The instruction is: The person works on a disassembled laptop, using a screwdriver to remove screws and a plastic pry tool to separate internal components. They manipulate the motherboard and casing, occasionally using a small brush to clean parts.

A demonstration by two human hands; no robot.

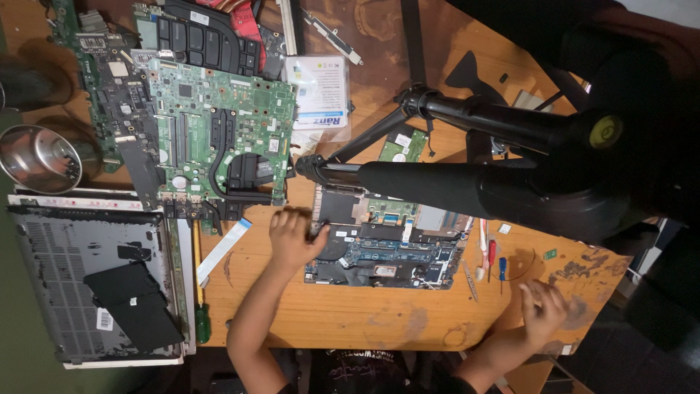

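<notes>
The left hand (293,237), fingers spread flat, presses the thin, breakable circuit board (386,252) mid-frame; hold its edges. The right hand (543,310), lower right, rests loosely curled, empty.

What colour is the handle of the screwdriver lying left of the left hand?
Green handle, clearest in the head view.

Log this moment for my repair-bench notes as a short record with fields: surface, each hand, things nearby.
surface: worn wooden table
left hand: open, resting on the left edge of the opened laptop base
right hand: fingers curled, on the table near its right edge, holding nothing visible
beside right hand: small screwdrivers
beyond left hand: green motherboard
far left: grey laptop cover, metal bowl
overhead: black tripod
</notes>
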